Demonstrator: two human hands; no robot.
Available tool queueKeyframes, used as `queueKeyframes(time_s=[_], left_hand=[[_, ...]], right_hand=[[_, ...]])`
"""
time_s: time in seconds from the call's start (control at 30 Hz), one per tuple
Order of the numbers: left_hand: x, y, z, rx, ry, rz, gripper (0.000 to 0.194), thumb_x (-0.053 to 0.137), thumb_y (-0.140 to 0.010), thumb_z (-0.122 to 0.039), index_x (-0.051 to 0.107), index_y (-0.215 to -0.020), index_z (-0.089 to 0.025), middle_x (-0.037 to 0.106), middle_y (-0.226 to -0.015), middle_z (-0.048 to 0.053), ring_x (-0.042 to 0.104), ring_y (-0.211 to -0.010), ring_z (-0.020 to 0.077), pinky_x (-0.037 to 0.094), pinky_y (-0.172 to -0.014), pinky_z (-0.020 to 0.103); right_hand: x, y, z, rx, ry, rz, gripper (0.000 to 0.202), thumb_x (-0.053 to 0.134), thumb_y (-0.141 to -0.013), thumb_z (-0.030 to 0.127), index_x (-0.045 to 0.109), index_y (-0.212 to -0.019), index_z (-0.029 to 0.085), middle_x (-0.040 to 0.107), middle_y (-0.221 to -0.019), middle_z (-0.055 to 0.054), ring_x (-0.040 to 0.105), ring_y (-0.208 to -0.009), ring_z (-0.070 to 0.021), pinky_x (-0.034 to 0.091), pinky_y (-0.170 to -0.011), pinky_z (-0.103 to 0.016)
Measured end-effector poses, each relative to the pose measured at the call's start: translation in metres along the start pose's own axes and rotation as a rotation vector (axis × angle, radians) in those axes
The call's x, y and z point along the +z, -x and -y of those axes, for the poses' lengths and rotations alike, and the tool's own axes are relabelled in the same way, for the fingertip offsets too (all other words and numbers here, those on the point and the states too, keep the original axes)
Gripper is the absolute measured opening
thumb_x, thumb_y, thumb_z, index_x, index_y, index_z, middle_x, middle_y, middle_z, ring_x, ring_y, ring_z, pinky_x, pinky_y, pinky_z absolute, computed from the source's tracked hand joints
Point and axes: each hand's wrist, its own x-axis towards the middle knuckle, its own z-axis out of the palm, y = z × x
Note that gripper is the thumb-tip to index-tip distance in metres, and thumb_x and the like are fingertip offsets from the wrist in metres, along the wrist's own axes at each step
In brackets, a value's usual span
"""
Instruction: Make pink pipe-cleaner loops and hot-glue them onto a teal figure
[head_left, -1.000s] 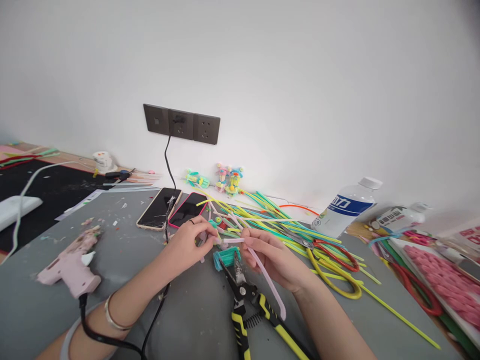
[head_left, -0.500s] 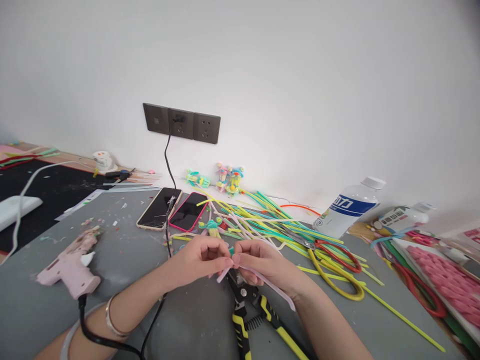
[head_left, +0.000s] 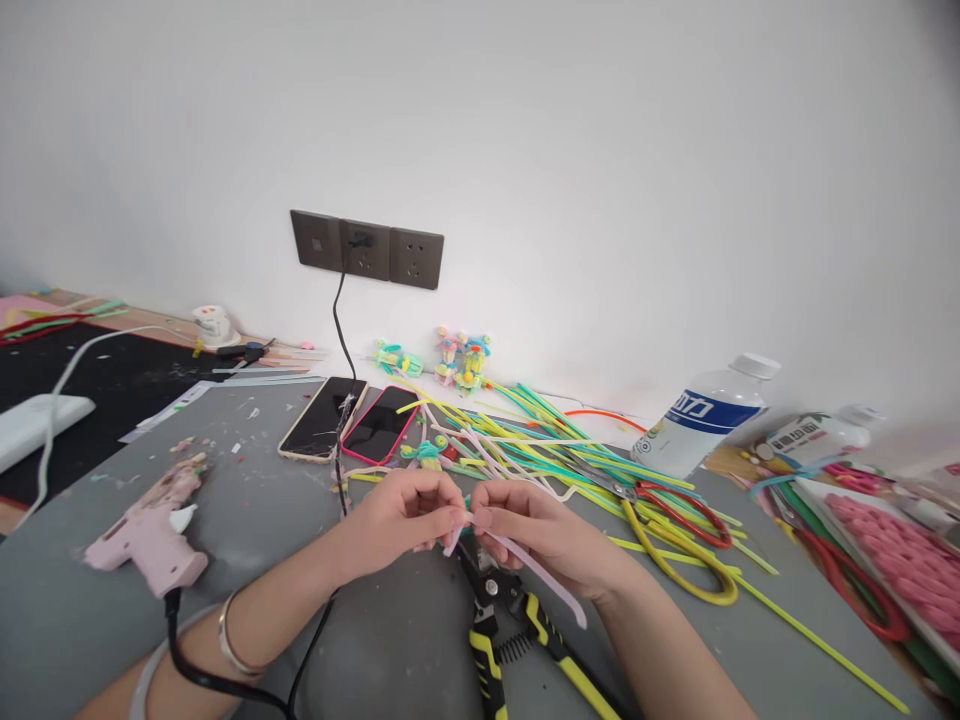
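Stem is pinched by my left hand and right hand, fingertips close-set, likely for fine control; its longer end trails right; pliers lie just beneath on the near worktop, presumably for reach.

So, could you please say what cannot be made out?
Head view:
Pinched part of the pale lilac fuzzy strip: hidden by left hand and right hand.
Black-and-yellow metal pliers: tips behind hands, handle ends cut by bottom edge.
Clear plastic bottle: fine print too small.

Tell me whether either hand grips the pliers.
No: left hand and right hand pinch the pale strip; the pliers lie on the table.
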Motion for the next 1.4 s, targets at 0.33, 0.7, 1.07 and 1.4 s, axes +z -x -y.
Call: queueKeyframes(time_s=[0.33, 0.7, 1.07, 1.4], left_hand=[[0.008, -0.001, -0.001, 0.138, 0.130, -0.146, 0.031, 0.069, -0.088, -0.041, 0.062, -0.075, -0.014, 0.060, -0.065, 0.000, 0.053, -0.060, 0.0098, 0.040, -0.057, 0.021], [0.012, 0.000, 0.003, 0.086, 0.272, -0.179, 0.029, 0.075, -0.084, -0.038, 0.066, -0.072, -0.014, 0.064, -0.064, 0.001, 0.055, -0.055, 0.0084, 0.041, -0.054, 0.020], [0.008, -0.001, 0.001, 0.058, 0.228, -0.108, 0.038, 0.069, -0.086, -0.050, 0.063, -0.077, -0.014, 0.061, -0.064, 0.001, 0.054, -0.053, 0.0098, 0.043, -0.050, 0.021], [0.005, 0.001, -0.004, 0.141, -0.239, -0.168, 0.041, 0.053, -0.094, -0.044, 0.048, -0.064, -0.018, 0.042, -0.058, -0.005, 0.038, -0.054, 0.0096, 0.030, -0.052, 0.022]], right_hand=[[0.004, -0.003, -0.003, -0.020, -0.034, -0.028, 0.036, 0.084, -0.075, 0.043, 0.064, -0.077, 0.014, 0.065, -0.068, 0.001, 0.053, -0.054, -0.0061, 0.042, -0.052, -0.018], [0.009, -0.007, -0.010, -0.030, -0.058, -0.037, 0.032, 0.085, -0.073, 0.039, 0.067, -0.080, 0.013, 0.067, -0.071, 0.000, 0.049, -0.054, -0.0048, 0.037, -0.052, -0.017], [0.008, -0.001, -0.003, 0.045, -0.097, 0.077, 0.035, 0.080, -0.078, 0.044, 0.063, -0.076, 0.013, 0.053, -0.060, 0.004, 0.039, -0.050, -0.0048, 0.027, -0.048, -0.020], [0.005, -0.003, -0.004, -0.009, 0.025, -0.021, 0.034, 0.079, -0.080, 0.045, 0.062, -0.081, 0.015, 0.059, -0.067, 0.003, 0.046, -0.054, -0.0058, 0.034, -0.051, -0.018]])
